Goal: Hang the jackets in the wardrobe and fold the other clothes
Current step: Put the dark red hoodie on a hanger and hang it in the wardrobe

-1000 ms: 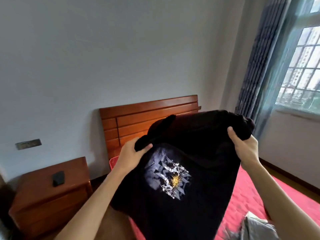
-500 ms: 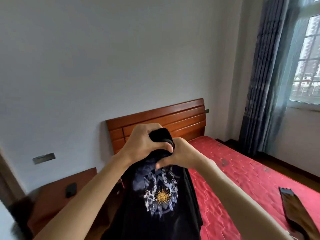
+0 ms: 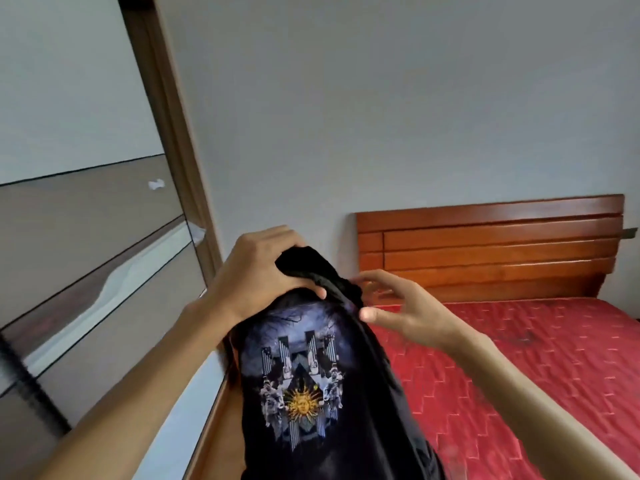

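A black T-shirt [image 3: 322, 424] with a blue-grey print and a gold sun hangs folded lengthwise in the middle of the view. My left hand [image 3: 258, 271] is closed over its bunched top edge and holds it up. Just right of that edge, my right hand [image 3: 398, 306] has its fingers spread, with the fingertips close to the fabric but not gripping it. The wardrobe [image 3: 86, 271] with its grey sliding door fills the left side.
A bed with a red quilted cover [image 3: 519, 375] and a wooden headboard [image 3: 485, 247] lies to the right, against a plain grey wall. The wardrobe's brown frame [image 3: 166, 133] runs down beside my left arm.
My view has swung left, bringing the wardrobe in. My right hand has let go of the shirt's top and opened. The left hand still holds the shirt.
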`<state>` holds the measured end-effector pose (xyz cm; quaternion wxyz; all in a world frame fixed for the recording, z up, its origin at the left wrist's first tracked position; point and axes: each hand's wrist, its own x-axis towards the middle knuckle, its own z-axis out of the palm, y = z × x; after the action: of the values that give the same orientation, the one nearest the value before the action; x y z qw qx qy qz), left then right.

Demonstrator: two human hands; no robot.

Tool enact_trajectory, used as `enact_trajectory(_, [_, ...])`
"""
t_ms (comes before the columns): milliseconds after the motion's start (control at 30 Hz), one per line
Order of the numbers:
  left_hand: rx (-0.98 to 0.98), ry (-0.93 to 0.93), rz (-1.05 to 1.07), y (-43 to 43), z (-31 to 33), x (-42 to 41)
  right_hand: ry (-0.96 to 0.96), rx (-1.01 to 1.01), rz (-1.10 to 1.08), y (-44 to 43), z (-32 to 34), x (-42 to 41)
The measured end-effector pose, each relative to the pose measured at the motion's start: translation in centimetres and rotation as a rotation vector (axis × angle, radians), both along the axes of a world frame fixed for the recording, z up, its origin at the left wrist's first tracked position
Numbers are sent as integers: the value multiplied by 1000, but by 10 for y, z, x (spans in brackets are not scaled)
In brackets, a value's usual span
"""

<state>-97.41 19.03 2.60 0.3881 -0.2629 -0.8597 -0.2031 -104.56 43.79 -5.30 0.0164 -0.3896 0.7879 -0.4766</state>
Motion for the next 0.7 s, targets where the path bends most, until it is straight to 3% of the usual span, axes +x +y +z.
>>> enact_trajectory(200, [119,44,235,-57,4,40,-441,96,199,-92,-65,-9])
enact_trajectory(367, [132,37,366,-102,6,73,-642,17,503,-168,-66,12])
enact_trajectory(467, [137,24,452,-136,7,96,-760,-162,517,-208,-74,17])
enact_trajectory(567, [100,-7,581,-180,4,117,-613,-373,364,-231,-45,3])
enact_trajectory(700, [67,-116,765,-238,-1,141,-270,-469,307,-262,17,-12])
